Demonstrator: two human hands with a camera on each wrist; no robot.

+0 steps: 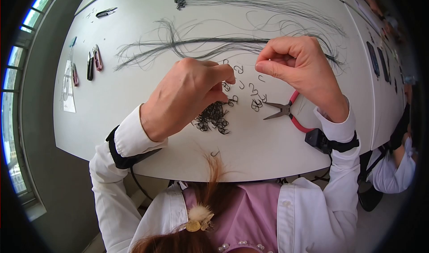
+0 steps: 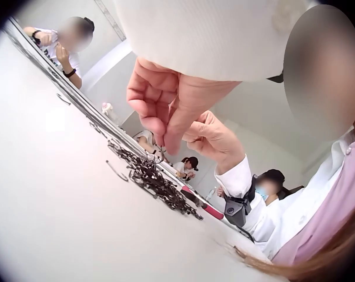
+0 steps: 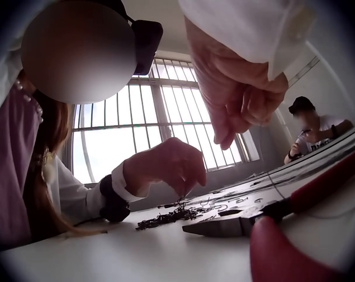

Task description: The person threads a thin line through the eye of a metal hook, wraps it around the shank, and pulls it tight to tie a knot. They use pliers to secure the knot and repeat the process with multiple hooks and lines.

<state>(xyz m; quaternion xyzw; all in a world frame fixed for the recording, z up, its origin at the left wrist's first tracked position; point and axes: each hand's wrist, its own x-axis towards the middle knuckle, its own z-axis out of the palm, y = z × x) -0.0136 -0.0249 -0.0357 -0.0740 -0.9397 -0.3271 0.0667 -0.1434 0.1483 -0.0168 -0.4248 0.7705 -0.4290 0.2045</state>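
Note:
My left hand (image 1: pixel 190 89) is over a dark heap of fish hooks (image 1: pixel 212 118). Thumb and fingertips pinch a small fish hook (image 2: pixel 161 153) just above that heap in the left wrist view. Farther right, my right hand (image 1: pixel 300 65) is raised over the table, fingers curled and thumb tip against the index finger. I cannot tell whether a fine line lies in that pinch. Between the hands and below the right one, several loose hooks (image 1: pixel 257 103) are scattered. Red-handled pliers (image 1: pixel 284 110) lie with jaws parted, near my right wrist.
Bundles of dark thin line (image 1: pixel 214 40) stretch across the table (image 1: pixel 116 127) beyond the hands. A second bundle with a knotted dark end (image 1: pixel 180 3) lies farther back. Small thread snips (image 1: pixel 90 67) are at the left. Phones (image 1: pixel 372 58) lie on the right side, where other people sit.

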